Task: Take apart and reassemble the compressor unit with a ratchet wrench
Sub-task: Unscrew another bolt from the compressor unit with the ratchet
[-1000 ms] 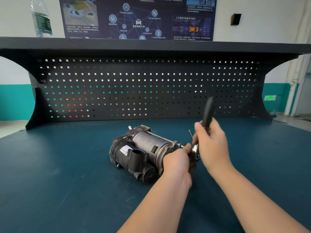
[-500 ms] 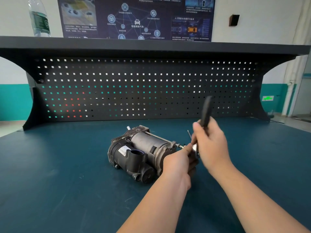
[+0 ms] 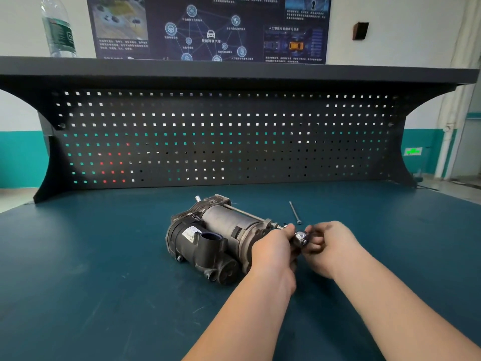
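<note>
Head view: compressor unit (image 3: 213, 241) lying on its side near the middle of the blue-green bench top (image 3: 91, 269), black motor end toward nine o'clock, metal end toward three o'clock. At that three o'clock end, left hand (image 3: 273, 247), seen from its back, fingers curled against the end of the unit, fingertips at the small fittings there (exact grasp hidden behind the hand). Just beside it at three o'clock, right hand (image 3: 330, 246), fingers curled round the ratchet wrench (image 3: 301, 237), only its shiny metal head showing between the two hands; handle hidden within the hand. Long through-bolt (image 3: 244, 211) running along the top of the unit's grey cylinder. A second, loose bolt (image 3: 294, 212) lying on the bench at one o'clock from the unit, apart from it and just beyond the hands. Black perforated back panel (image 3: 221, 136) standing across the far edge of the bench at twelve o'clock, dark shelf (image 3: 234, 71) over it. On the shelf at eleven o'clock, a clear plastic bottle (image 3: 58, 27) with a green label. On the wall above, a dark poster (image 3: 208, 27) with network icons.
</note>
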### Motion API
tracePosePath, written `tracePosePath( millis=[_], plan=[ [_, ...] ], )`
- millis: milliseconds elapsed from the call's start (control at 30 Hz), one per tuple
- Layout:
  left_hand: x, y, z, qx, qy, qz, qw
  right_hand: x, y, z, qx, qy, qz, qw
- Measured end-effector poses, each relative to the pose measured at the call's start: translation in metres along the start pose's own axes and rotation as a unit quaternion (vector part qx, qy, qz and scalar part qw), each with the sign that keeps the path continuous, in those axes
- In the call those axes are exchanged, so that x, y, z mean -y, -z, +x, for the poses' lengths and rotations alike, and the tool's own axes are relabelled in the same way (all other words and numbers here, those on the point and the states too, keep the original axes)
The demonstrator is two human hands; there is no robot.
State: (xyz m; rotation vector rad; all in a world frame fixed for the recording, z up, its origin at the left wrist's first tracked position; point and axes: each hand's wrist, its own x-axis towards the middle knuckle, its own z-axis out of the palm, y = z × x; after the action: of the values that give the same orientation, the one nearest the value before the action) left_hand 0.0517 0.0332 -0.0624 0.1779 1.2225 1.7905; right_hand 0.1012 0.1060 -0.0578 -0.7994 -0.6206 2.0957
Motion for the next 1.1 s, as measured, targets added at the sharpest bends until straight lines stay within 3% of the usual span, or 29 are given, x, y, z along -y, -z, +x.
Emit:
tracePosePath(
  millis=[67, 100, 167, 233, 267, 300, 367, 433, 500, 567, 600, 667, 733, 800, 833, 900, 967, 1000, 1033, 1100],
  plan=[
    [0.001, -0.001, 0.0, -0.006, -0.01, 0.004, 1.0, 0.002, -0.007, -0.006, 0.017, 0.144, -0.083, 0.986],
    [0.001, -0.001, 0.0, -0.005, -0.014, 0.009, 1.0, 0.002, -0.009, -0.01, 0.035, 0.24, -0.154, 0.958],
    [0.003, -0.001, -0.001, 0.006, -0.016, 0.012, 1.0, -0.001, -0.009, -0.019, 0.09, 0.41, -0.315, 0.851],
    [0.003, -0.001, -0.002, 0.022, -0.012, -0.002, 1.0, -0.006, -0.008, -0.026, 0.143, 0.494, -0.429, 0.743],
    [0.003, -0.001, -0.001, 0.029, -0.01, -0.009, 0.999, -0.008, -0.007, -0.028, 0.156, 0.509, -0.461, 0.71],
    [0.003, 0.0, -0.001, 0.031, -0.008, -0.014, 0.999, -0.009, -0.007, -0.029, 0.164, 0.514, -0.469, 0.699],
    [0.002, 0.0, 0.001, 0.016, -0.008, -0.017, 1.0, -0.007, -0.01, -0.029, 0.158, 0.493, -0.42, 0.746],
    [0.002, -0.001, 0.001, 0.002, -0.011, -0.01, 1.0, -0.002, -0.012, -0.022, 0.088, 0.416, -0.324, 0.845],
    [0.003, -0.001, 0.002, 0.005, -0.01, -0.014, 1.0, 0.003, -0.009, -0.013, 0.013, 0.227, -0.183, 0.956],
    [0.003, -0.002, 0.002, 0.005, -0.008, -0.018, 1.0, 0.003, -0.001, -0.009, -0.009, 0.016, -0.027, 0.999],
    [0.004, -0.002, 0.004, 0.001, -0.007, -0.018, 1.0, 0.002, 0.001, -0.009, -0.02, -0.051, 0.027, 0.998],
    [0.005, -0.002, 0.006, -0.009, -0.007, -0.017, 1.0, 0.0, 0.002, -0.01, -0.015, -0.069, 0.051, 0.996],
    [0.006, -0.002, 0.007, -0.016, -0.013, -0.016, 1.0, 0.0, -0.003, -0.01, 0.002, 0.01, 0.004, 1.0],
    [0.008, -0.003, 0.008, -0.02, -0.022, -0.015, 0.999, 0.002, -0.008, -0.012, 0.025, 0.171, -0.1, 0.98],
    [0.009, -0.003, 0.007, -0.016, -0.025, -0.017, 0.999, 0.002, -0.01, -0.015, 0.044, 0.272, -0.188, 0.943],
    [0.011, -0.003, 0.004, 0.004, -0.021, -0.035, 0.999, -0.002, -0.01, -0.022, 0.089, 0.438, -0.366, 0.816],
    [0.012, -0.003, 0.001, 0.034, -0.014, -0.053, 0.998, -0.009, -0.008, -0.027, 0.122, 0.512, -0.46, 0.715],
    [0.012, -0.002, 0.001, 0.043, -0.013, -0.057, 0.997, -0.011, -0.007, -0.028, 0.126, 0.524, -0.477, 0.695],
    [0.012, -0.002, 0.002, 0.043, -0.013, -0.058, 0.997, -0.012, -0.007, -0.028, 0.125, 0.525, -0.476, 0.694],
    [0.012, -0.003, 0.004, 0.016, -0.021, -0.053, 0.998, -0.008, -0.01, -0.027, 0.098, 0.492, -0.413, 0.76]
  ],
)
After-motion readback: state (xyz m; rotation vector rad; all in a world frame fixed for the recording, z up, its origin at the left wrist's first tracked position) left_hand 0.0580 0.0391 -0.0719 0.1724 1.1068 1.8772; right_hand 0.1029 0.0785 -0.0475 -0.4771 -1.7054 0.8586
